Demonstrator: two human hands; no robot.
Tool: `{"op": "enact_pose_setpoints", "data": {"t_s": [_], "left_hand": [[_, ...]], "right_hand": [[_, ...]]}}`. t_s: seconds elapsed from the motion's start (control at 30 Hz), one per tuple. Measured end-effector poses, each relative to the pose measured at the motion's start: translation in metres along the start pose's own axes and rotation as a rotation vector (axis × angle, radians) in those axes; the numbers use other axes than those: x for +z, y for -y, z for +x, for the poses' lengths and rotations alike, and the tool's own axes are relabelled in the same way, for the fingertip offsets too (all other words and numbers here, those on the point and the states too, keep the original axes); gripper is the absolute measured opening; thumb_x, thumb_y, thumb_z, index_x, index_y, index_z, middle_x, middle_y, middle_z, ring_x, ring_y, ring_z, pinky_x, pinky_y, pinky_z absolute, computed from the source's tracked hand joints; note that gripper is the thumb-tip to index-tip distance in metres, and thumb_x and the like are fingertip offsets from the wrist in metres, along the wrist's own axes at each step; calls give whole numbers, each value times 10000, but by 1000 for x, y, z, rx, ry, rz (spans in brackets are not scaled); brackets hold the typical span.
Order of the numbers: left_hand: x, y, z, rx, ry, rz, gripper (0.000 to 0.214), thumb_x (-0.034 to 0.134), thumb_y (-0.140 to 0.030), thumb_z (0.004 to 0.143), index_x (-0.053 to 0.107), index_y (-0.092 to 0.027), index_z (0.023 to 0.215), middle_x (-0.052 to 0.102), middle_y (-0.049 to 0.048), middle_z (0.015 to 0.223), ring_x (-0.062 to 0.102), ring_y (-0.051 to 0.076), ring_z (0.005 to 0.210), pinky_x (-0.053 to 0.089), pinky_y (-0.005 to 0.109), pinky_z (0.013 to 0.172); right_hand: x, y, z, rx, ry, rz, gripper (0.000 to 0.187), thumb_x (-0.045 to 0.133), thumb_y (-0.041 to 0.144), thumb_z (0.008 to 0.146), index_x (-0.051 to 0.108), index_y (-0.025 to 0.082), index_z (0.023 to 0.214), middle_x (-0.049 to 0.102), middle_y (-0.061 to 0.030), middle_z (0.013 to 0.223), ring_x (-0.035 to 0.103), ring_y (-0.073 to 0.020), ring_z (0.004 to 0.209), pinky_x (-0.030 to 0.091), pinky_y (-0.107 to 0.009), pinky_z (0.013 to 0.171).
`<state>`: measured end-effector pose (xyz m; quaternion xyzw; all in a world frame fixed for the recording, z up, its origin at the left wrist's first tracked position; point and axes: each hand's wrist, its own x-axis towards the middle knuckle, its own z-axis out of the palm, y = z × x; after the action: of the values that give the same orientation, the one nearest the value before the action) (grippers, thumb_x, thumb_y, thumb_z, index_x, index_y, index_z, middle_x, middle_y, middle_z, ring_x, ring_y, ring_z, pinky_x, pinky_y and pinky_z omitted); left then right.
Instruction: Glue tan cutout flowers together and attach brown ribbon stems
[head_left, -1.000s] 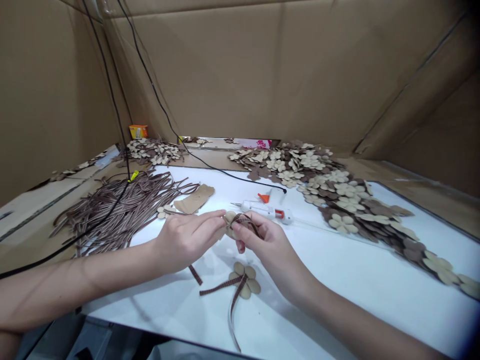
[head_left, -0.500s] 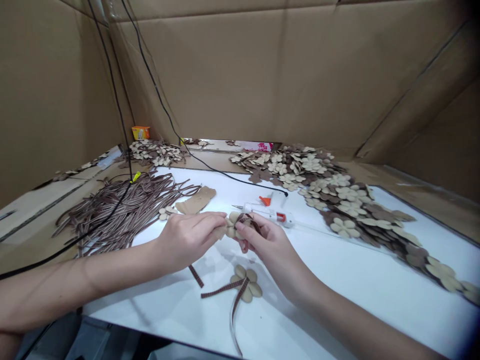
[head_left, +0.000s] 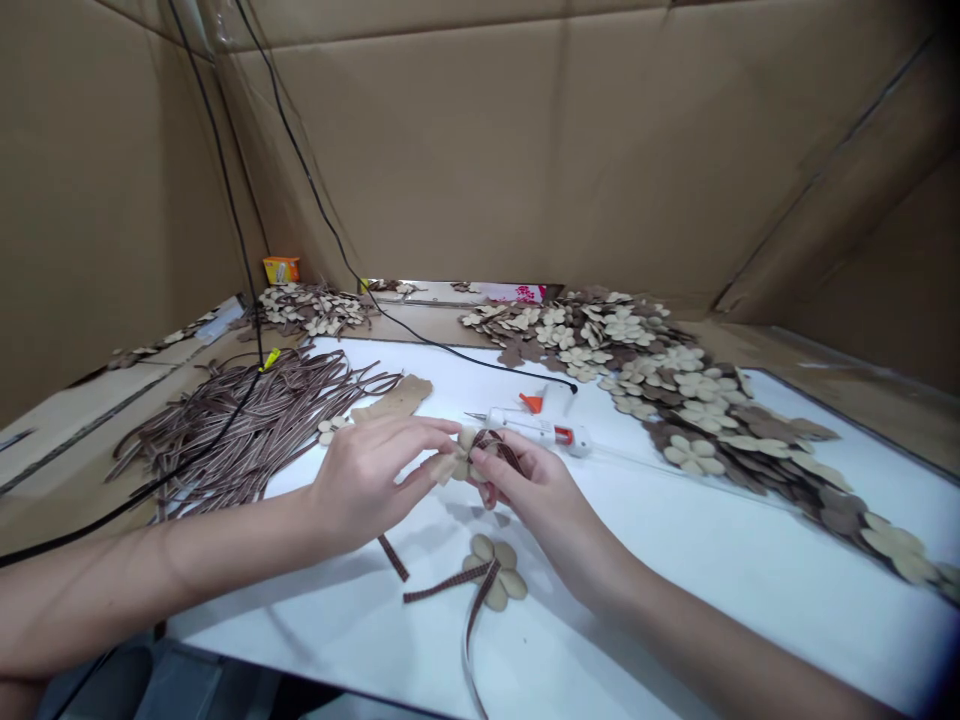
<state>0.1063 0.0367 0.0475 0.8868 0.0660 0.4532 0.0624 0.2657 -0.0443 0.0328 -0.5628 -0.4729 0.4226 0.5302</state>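
Observation:
Both my hands meet over the middle of the white board. My left hand pinches the edge of a tan flower-shaped cutout between thumb and fingers. My right hand grips the same flower, with a loop of brown checked ribbon pressed on top of it. Just below my hands lies another tan flower with brown ribbon tails stuck to it. A short ribbon scrap lies beside it.
A white glue gun with a black cord lies just behind my hands. A pile of brown ribbon strips sits at the left. Heaps of tan and brown flowers run along the right and back. Cardboard walls enclose the space.
My left fingers have shifted their pinch on the flower, spreading slightly. The flower with the ribbon loop stays between both hands. The view has drifted a little.

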Motion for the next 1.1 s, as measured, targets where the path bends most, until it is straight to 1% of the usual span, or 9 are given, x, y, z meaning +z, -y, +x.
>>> {"op": "enact_pose_setpoints", "data": {"t_s": [0.1, 0.17, 0.33, 0.43, 0.6, 0.7, 0.87, 1.0, 1.1], "left_hand": [[-1, 0, 2, -64, 34, -118, 67, 569, -147, 829, 633, -165, 837, 722, 67, 853, 639, 174, 891, 523, 311, 801], [-2, 0, 2, -170, 88, -176, 82, 576, -183, 826, 656, -170, 834, 702, 64, 825, 602, 189, 916, 508, 332, 811], [-4, 1, 2, -424, 239, -288, 104, 582, -241, 825, 662, -177, 813, 646, 35, 792, 571, 151, 762, 477, 272, 668], [-7, -1, 5, -429, 270, -331, 91, 571, -237, 825, 632, -174, 800, 627, 22, 764, 549, 143, 720, 454, 256, 638], [-13, -7, 9, -271, 431, -356, 81, 514, -176, 847, 574, -189, 795, 616, 5, 756, 530, 136, 734, 443, 237, 672], [-15, -9, 11, -123, 556, -163, 94, 493, -139, 851, 560, -187, 805, 620, 4, 747, 528, 146, 726, 424, 238, 637], [-14, -13, 10, 88, 772, 393, 126, 522, -46, 784, 558, -166, 769, 612, 27, 675, 559, 202, 652, 417, 288, 550], [-13, -16, 9, -51, 938, 613, 183, 556, 23, 701, 582, -133, 790, 653, 77, 700, 629, 260, 671, 450, 303, 505], [-12, -13, 8, -225, 938, 745, 245, 498, 82, 689, 599, -109, 803, 671, 122, 718, 655, 287, 671, 457, 309, 487]], "right_hand": [[0, 0, 0, 2, 11, 0, 234, 564, 405, 808, 538, 178, 756, 477, 29, 615, 439, -122, 579, 348, -260, 556], [1, 1, 0, 8, 14, 6, 227, 565, 400, 805, 540, 179, 761, 468, 34, 616, 431, -120, 578, 347, -258, 557], [0, 1, 1, 7, 21, 7, 224, 564, 393, 803, 526, 181, 739, 474, 41, 614, 443, -115, 577, 345, -256, 567], [0, 1, 1, 4, 21, -6, 216, 554, 384, 812, 522, 183, 742, 467, 45, 603, 449, -117, 576, 340, -254, 562], [-2, 0, 1, -43, 8, -20, 216, 555, 379, 818, 502, 187, 734, 471, 46, 612, 453, -115, 582, 349, -254, 573], [-2, 0, 1, -55, 5, -13, 217, 551, 380, 824, 496, 188, 740, 471, 47, 604, 450, -113, 575, 346, -252, 561], [-2, 0, 2, -61, -7, 16, 209, 563, 374, 816, 502, 189, 740, 476, 51, 599, 453, -110, 569, 345, -252, 556], [-2, 0, 2, -41, -22, 25, 215, 575, 381, 810, 519, 183, 749, 478, 47, 616, 449, -105, 573, 339, -254, 561], [-1, 0, 2, -22, -27, 29, 221, 587, 390, 795, 529, 181, 757, 476, 44, 628, 447, -105, 568, 328, -254, 541]]}}
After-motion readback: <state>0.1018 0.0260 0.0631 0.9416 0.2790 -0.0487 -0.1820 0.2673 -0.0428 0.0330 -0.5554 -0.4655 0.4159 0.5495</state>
